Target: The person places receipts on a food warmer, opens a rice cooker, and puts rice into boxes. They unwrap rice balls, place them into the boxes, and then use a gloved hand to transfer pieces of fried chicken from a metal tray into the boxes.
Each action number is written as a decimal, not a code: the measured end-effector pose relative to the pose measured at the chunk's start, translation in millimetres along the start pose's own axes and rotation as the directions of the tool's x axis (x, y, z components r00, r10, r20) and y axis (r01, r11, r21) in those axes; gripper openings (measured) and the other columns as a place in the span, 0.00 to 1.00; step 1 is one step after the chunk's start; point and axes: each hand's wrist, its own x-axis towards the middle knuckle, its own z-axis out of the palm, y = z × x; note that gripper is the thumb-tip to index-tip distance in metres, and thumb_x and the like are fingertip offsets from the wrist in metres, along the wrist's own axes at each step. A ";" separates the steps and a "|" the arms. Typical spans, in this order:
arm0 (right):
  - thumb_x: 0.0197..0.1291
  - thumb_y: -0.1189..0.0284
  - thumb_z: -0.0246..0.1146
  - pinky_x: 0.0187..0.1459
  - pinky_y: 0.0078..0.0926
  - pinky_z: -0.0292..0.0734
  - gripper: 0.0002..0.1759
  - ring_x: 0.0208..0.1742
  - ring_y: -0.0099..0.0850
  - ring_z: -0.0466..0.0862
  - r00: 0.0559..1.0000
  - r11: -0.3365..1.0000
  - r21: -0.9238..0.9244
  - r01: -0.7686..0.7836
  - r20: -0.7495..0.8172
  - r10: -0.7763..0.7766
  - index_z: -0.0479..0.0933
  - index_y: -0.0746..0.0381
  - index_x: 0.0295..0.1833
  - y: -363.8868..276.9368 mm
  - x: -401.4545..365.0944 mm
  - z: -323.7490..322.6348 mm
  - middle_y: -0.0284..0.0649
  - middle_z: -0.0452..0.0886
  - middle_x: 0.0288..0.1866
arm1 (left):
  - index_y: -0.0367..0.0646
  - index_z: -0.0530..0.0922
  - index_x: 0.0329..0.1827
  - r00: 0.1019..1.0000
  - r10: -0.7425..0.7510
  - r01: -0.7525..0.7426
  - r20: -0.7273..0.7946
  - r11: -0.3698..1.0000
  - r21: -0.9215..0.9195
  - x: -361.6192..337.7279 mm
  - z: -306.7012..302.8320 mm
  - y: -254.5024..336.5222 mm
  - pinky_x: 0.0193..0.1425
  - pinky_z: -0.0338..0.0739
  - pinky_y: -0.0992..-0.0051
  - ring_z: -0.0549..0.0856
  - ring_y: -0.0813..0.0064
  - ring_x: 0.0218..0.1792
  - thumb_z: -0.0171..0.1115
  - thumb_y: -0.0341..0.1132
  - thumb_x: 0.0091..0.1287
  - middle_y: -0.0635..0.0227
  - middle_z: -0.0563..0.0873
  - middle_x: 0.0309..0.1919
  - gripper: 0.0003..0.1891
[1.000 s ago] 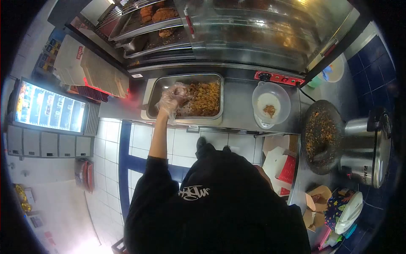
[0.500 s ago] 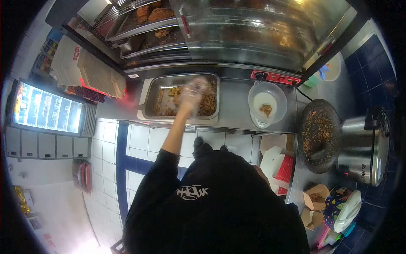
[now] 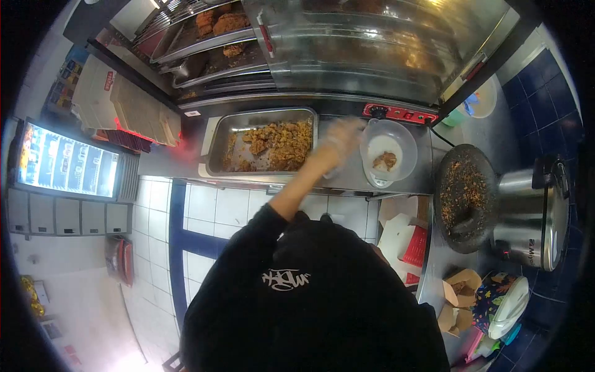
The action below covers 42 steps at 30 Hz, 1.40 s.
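My left hand (image 3: 338, 142), in a clear plastic glove, is stretched over the counter between a metal tray and a bowl. Motion smears its fingers, so I cannot tell whether they hold anything. The fingertips reach the near-left rim of the clear plastic bowl (image 3: 406, 146), which stands on a white kitchen scale (image 3: 380, 182) and has a small heap of brown food (image 3: 385, 161) in it. Left of the hand, the steel tray (image 3: 214, 152) contains yellow-brown crumbly food (image 3: 285, 146). Only a sliver of my right hand (image 3: 385, 255) shows beside my dark top; its fingers are hidden.
Behind the counter stands a glass warming cabinet (image 3: 372, 56) with fried pieces on racks. A stone mortar (image 3: 468, 198) with reddish bits and a steel rice cooker (image 3: 527, 217) are at the right. Stacked cardboard boxes (image 3: 118, 105) stand left; small open paper boxes (image 3: 462, 288) sit lower right.
My left hand has moved right, from above the steel tray to the bowl's left side, uncovering the food in the tray. The view has shifted slightly.
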 end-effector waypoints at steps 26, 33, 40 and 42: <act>0.61 0.58 0.51 0.54 0.40 0.71 0.22 0.54 0.46 0.77 0.983 0.985 -0.102 0.140 -0.108 -0.151 0.76 0.61 0.51 -14.6 8.5 10.4 0.53 0.78 0.50 | 0.37 0.73 0.51 0.780 -0.620 0.519 0.084 0.566 -0.641 -48.3 -116.3 -128.1 0.43 0.77 0.73 0.80 0.72 0.42 0.56 0.38 0.67 0.63 0.81 0.42 0.15; 0.64 0.59 0.47 0.59 0.36 0.68 0.22 0.57 0.44 0.74 0.990 0.998 0.059 -0.033 -0.132 0.040 0.76 0.61 0.54 -26.7 4.9 10.0 0.48 0.77 0.54 | 0.39 0.71 0.49 0.771 -0.622 0.221 0.140 0.055 -0.974 -64.7 -121.7 -134.5 0.38 0.73 0.85 0.74 0.81 0.35 0.59 0.29 0.64 0.69 0.76 0.39 0.12; 0.66 0.60 0.47 0.63 0.29 0.64 0.22 0.61 0.37 0.72 0.972 0.933 0.291 -0.212 -0.033 0.231 0.74 0.63 0.56 -39.3 -3.3 5.7 0.44 0.74 0.59 | 0.41 0.78 0.41 0.863 -0.452 0.296 -0.228 0.816 -0.497 -52.9 -91.4 -171.0 0.40 0.76 0.76 0.80 0.75 0.39 0.56 0.39 0.67 0.68 0.82 0.38 0.10; 0.66 0.60 0.47 0.61 0.28 0.65 0.22 0.60 0.35 0.73 0.969 0.953 0.221 -0.208 -0.084 0.231 0.75 0.63 0.56 -35.1 -2.2 9.4 0.44 0.75 0.57 | 0.44 0.80 0.41 0.881 -0.423 0.250 -0.211 0.796 -0.551 -41.7 -77.5 -141.3 0.43 0.77 0.73 0.82 0.76 0.39 0.54 0.46 0.68 0.70 0.83 0.39 0.15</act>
